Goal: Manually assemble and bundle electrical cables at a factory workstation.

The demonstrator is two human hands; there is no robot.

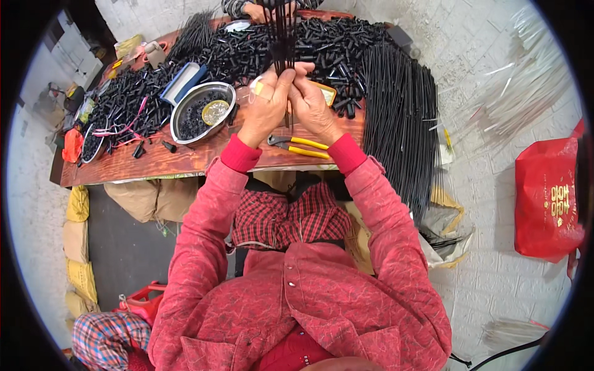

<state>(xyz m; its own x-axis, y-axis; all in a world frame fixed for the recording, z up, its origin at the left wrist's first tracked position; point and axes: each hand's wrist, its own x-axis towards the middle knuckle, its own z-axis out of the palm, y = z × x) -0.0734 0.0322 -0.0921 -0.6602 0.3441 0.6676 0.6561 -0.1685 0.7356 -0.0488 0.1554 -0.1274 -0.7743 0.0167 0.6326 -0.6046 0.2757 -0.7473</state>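
Black rods [283, 37], a thin bundle of them, stand nearly upright over the middle of the wooden table [185, 157], pinched at their lower ends between the 2 hands of the person in the red quilted jacket. From where I stand the bundle rises from the fingers toward the far edge of the table, its upper part crossing the heap of short black tubes [334, 43] behind it.

The left hand [267, 105] is curled shut around the lower part of the bundle, fingers folded in and thumb pressed toward the rods; a strip of pale tape shows on one finger. The right hand [311, 102] closes on the same bundle from the other side, its fingertips meeting those of the left hand at the top, so both hands grip together and neither lies loose.

Just below the wrists, flat on the table, lies a pair of yellow-handled pliers [297, 146]. To the person's left sits a round metal bowl [203, 111] with small dark pieces and a shiny lid or disc inside; a blue and white tray [184, 81] leans just beside it. A long sheaf of black rods [402, 123] hangs over the table's right end toward the floor. Farther right on the tiled floor sits a red bag [547, 198]. At the far edge, another person's hand [257, 10] shows.
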